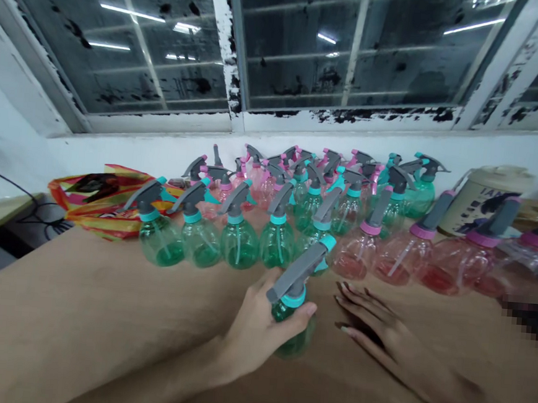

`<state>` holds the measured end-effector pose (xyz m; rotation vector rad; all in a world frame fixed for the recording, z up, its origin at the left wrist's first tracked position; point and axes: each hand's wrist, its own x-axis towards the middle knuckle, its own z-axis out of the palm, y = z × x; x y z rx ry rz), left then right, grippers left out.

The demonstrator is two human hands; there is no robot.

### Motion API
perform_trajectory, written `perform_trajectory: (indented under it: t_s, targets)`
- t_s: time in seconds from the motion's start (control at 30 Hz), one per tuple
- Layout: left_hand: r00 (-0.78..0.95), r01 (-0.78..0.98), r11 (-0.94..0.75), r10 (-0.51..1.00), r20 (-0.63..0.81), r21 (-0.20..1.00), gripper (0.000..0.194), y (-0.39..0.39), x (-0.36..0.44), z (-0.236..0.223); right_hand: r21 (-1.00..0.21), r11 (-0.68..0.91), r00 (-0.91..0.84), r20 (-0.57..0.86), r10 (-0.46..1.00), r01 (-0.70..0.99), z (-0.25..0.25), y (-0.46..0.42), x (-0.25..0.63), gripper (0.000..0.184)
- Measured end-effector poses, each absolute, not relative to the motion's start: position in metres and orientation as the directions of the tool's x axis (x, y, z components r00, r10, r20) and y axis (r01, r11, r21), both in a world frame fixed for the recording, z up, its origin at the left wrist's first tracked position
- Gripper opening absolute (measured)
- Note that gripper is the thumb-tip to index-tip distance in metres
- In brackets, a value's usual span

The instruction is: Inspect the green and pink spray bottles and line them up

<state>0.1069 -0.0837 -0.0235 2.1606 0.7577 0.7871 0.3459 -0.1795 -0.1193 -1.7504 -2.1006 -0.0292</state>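
Note:
In the head view my left hand (259, 331) is wrapped round a green spray bottle (292, 346) with a teal collar and a grey and teal trigger head. The bottle is at the middle of the brown table, in front of the others. To its right, my right hand (375, 325) rests low over the table top, palm down with fingers stretched out and nothing in them. Just beyond both hands runs a front row of spray bottles: several green ones (241, 249) on the left and several pink ones (395, 258) on the right.
Behind the front row stand many more pink and green spray bottles (313, 205), close to the wall. A striped orange bag (109, 214) lies at the back left. A cream-coloured container (477, 193) stands back right. A barred window (355, 53) is above the table (102, 312).

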Motion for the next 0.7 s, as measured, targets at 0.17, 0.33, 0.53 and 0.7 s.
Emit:
perform_trajectory:
  t_s: [0.17,0.33,0.53,0.7]
  targets:
    - [0.66,0.329,-0.636,0.684,0.312,0.698,0.023,-0.083,0.073,-0.017,-0.17,0.167,-0.108,0.312,0.944,0.971,-0.12,-0.179,0.337,0.048]
    - [0.493,0.453,-0.587,0.792,0.36,0.671,0.026,-0.072,0.012,-0.01,-0.15,0.151,-0.11,0.25,0.962,0.977,-0.107,-0.171,0.313,0.047]
    - [0.126,0.574,-0.43,0.887,0.444,0.697,0.035,-0.038,-0.084,-0.017,-0.193,0.218,-0.169,0.238,0.956,0.957,-0.073,-0.149,0.264,0.039]
    - [0.015,0.587,-0.416,0.863,0.505,0.694,0.042,0.005,-0.137,-0.016,-0.225,0.319,-0.257,0.267,0.929,0.921,-0.057,-0.133,0.224,0.034]
